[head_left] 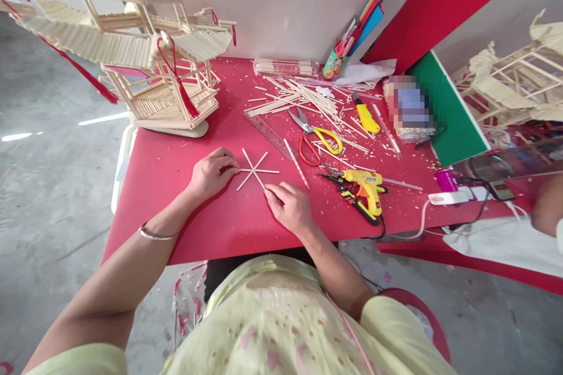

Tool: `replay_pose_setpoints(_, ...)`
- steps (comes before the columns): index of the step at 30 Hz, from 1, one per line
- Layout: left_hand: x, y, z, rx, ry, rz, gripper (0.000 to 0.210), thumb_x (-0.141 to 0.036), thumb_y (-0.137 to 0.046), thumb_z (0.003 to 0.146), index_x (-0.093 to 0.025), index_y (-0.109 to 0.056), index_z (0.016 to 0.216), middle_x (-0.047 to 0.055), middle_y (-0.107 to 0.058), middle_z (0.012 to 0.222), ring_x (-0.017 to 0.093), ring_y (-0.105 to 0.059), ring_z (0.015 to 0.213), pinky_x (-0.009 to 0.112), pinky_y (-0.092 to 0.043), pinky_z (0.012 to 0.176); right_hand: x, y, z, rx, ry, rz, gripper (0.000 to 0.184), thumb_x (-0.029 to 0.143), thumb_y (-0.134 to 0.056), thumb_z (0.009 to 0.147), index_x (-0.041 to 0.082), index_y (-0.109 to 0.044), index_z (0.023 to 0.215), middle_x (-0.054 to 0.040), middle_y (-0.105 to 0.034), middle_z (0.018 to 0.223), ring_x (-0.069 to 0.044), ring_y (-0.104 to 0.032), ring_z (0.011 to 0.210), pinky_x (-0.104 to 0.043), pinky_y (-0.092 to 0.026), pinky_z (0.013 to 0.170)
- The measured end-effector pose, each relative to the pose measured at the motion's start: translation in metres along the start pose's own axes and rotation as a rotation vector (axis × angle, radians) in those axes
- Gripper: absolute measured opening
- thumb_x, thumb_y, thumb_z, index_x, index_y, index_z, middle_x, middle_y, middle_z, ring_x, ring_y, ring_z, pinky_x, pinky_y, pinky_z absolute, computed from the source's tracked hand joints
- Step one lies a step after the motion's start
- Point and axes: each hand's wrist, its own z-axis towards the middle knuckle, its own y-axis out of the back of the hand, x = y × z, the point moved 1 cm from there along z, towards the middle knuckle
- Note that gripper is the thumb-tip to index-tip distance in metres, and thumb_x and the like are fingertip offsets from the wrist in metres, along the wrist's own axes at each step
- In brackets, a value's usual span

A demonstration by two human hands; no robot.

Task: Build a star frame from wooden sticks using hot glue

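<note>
Well, the left edge of my red table (169, 164) runs on a slant, with gray floor past it. A big stick tower (127, 47) stands at the far left corner, and its roof pokes out past that edge. From the edge to my left hand (214, 171) is a wide stretch of red — lots of room. My left thumb and finger pinch the left end of one stick in the stick star (253, 170). The star is on the table between my hands, three thin sticks that cross in the middle. My right hand (289, 206) pinches the end of the stick that points down and right. The near edge is right by my belly, and a strip of red shows between it and my fingers. Right of the star it gets tight: a ruler (269, 135), a red-marked stick (297, 164), scissors (308, 128), pliers (347, 192), then a yellow glue gun (372, 190) near the front edge.

Now for things that hold things. At the back, a clear bag (288, 67) has a bunch of sticks in it, with loose sticks (308, 99) heaped in front. Just right of it, a green cup (332, 67) holds blue and orange strips. Lower down, past the near edge, a red tub (441, 337) has something pale inside — I can't tell what.
</note>
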Motion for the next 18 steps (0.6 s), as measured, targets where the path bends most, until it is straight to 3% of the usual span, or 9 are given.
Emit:
replay_pose_setpoints(14, -0.004, -0.001, -0.006, -0.019, -0.015, 0.049, 0.029, -0.046, -0.066, 0.092, -0.020, -0.075, 0.083, 0.004, -0.070, 0.103, 0.011, -0.059, 0.069, 0.026, -0.046, 0.066, -0.001, 0.000, -0.001, -0.024, -0.010, 0.009, 0.024, 0.033, -0.058, 0.108, 0.024, -0.079, 0.114, -0.0045, -0.078, 0.093, -0.017, -0.072, 0.084, -0.027, -0.054, 0.081)
replay_pose_setpoints(18, -0.010, 0.002, -0.008, 0.035, -0.021, 0.092, 0.030, -0.046, -0.064, 0.093, -0.020, -0.074, 0.082, 0.004, -0.068, 0.091, 0.012, -0.058, 0.069, 0.026, -0.044, 0.064, -0.002, 0.000, 0.000, -0.058, -0.021, -0.028, 0.022, 0.035, -0.062, 0.106, 0.023, -0.079, 0.112, -0.0047, -0.078, 0.091, -0.017, -0.070, 0.079, -0.029, -0.052, 0.079)
